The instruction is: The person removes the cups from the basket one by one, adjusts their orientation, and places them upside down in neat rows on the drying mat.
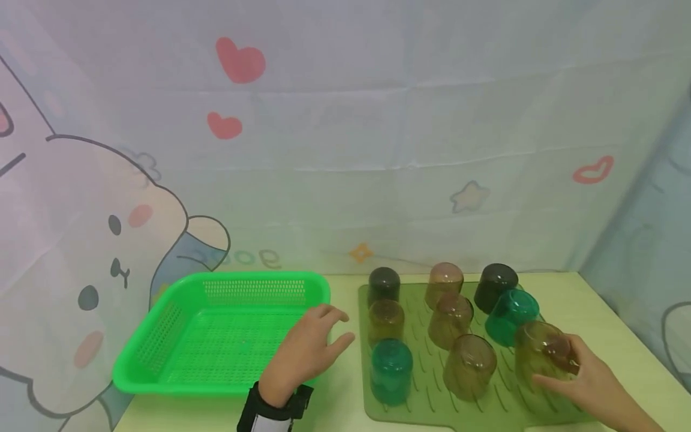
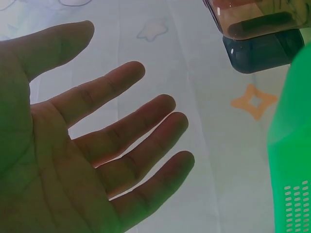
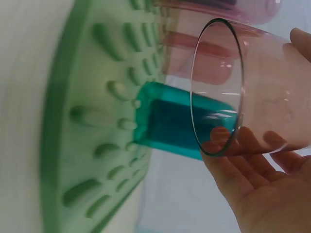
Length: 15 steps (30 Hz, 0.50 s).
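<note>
My right hand point(image 1: 591, 378) grips an amber-pink glass tumbler point(image 1: 540, 354) by its side, thumb on one side and fingers on the other. The right wrist view shows the tumbler's open rim point(image 3: 218, 87) facing the ridged mat, with a gap between them. Just behind it, a teal tumbler point(image 1: 513, 318) stands upside down on the green drying mat point(image 1: 423, 396). Palm showing in the left wrist view, my left hand point(image 1: 305, 345) hovers over the right side of a green plastic basket point(image 1: 237, 393), fingers spread and holding nothing.
More upside-down tumblers stand in rows on the mat: a dark one point(image 1: 384, 285), an amber one point(image 1: 386, 321), a teal one point(image 1: 391, 372), a pinkish one point(image 1: 444, 285) and several others. A printed cloth point(image 1: 335, 150) hangs behind the pale table point(image 1: 599, 312).
</note>
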Motion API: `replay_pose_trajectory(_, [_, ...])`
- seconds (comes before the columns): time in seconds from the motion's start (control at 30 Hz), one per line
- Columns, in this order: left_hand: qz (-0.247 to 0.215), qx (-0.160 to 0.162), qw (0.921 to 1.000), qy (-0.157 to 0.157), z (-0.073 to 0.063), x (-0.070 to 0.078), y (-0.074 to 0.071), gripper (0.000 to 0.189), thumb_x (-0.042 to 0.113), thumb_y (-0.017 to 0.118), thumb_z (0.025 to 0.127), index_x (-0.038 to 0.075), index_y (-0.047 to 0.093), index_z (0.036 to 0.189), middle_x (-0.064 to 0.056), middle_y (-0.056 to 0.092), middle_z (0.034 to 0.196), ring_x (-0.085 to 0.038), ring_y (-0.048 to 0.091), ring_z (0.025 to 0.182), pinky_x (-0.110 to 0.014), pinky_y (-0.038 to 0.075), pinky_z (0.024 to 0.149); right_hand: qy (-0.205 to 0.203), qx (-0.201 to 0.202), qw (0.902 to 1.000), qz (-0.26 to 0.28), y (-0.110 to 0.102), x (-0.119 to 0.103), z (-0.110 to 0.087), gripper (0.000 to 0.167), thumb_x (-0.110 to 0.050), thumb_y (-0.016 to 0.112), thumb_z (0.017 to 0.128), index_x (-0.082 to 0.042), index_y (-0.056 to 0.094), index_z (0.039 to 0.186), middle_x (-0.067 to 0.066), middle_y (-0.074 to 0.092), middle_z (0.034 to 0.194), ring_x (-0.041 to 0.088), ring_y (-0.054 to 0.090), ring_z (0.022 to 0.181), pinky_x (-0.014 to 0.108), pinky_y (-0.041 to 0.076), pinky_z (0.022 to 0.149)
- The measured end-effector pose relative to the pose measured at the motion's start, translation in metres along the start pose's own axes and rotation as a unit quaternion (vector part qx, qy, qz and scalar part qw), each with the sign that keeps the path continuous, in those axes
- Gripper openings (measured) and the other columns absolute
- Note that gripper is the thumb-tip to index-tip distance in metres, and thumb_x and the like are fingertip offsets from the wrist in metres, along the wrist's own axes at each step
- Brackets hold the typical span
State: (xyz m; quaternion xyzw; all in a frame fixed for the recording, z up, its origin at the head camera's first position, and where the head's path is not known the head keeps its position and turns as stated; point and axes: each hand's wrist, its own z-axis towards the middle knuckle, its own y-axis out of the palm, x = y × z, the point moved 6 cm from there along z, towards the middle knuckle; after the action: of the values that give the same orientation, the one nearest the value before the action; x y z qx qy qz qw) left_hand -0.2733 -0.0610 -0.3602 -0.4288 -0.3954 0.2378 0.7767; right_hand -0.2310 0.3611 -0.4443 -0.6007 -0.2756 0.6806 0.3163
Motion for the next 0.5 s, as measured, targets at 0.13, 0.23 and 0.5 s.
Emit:
replay_pose_trajectory(0.13, [0.000, -0.005, 1.0000, -0.004, 0.000, -0.001, 0.001, 0.026, 0.030, 0.060, 0.094, 0.012, 0.064, 0.113, -0.006, 0.058, 0.116, -0.025, 0.054, 0.108, -0.038, 0.048, 0.084, 0.006, -0.026, 0.9995, 0.020, 0.009, 0.011, 0.001, 0.072, -0.024, 0.077, 0.080, 0.011, 0.034, 0.127, 0.028, 0.053, 0.118, -0.015, 0.042, 0.087, 0.019, 0.047, 0.070])
replay_pose_trajectory(0.23, [0.002, -0.004, 1.0000, -0.005, 0.000, -0.001, 0.002, 0.026, 0.030, 0.060, 0.094, 0.012, 0.064, 0.113, -0.006, 0.058, 0.116, -0.025, 0.054, 0.108, -0.039, 0.048, 0.084, 0.006, -0.040, 0.9988, 0.029, 0.014, 0.015, 0.004, 0.072, -0.022, 0.078, 0.080, 0.011, 0.034, 0.126, 0.029, 0.052, 0.119, -0.013, 0.044, 0.087, 0.021, 0.048, 0.071])
replay_pose_trajectory(0.5, [0.007, -0.006, 0.9999, -0.007, 0.000, -0.004, 0.002, 0.025, 0.030, 0.060, 0.094, 0.013, 0.064, 0.112, -0.005, 0.058, 0.115, -0.024, 0.054, 0.106, -0.038, 0.048, 0.084, 0.001, -0.046, 0.9988, 0.018, 0.022, 0.024, 0.013, 0.079, -0.022, 0.081, 0.076, 0.014, 0.033, 0.127, 0.026, 0.053, 0.116, -0.008, 0.045, 0.089, 0.022, 0.047, 0.070])
